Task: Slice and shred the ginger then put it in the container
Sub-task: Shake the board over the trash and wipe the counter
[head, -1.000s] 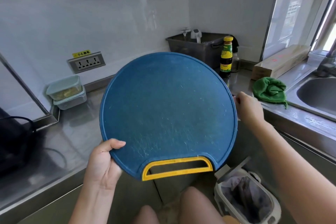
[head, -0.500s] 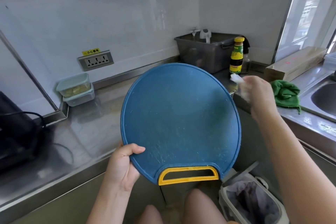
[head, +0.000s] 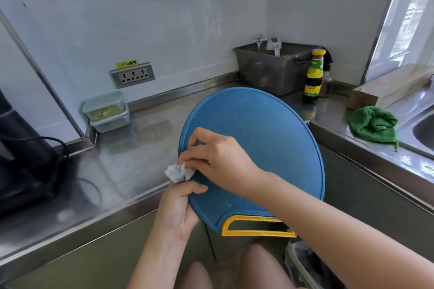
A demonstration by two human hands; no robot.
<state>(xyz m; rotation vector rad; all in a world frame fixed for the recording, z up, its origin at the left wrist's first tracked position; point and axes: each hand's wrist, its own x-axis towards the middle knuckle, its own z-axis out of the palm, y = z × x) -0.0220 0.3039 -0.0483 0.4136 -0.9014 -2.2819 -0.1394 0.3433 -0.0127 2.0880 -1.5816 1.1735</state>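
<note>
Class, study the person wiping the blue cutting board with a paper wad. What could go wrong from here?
1. Only the left hand grips the blue cutting board, at its rim, mostly past the counter edge; pressure from the right hand could make it slip and drop.
2. The paper wad might shed scraps onto the board.

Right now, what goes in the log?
left hand: grips board | right hand: pinches tissue at board edge
</note>
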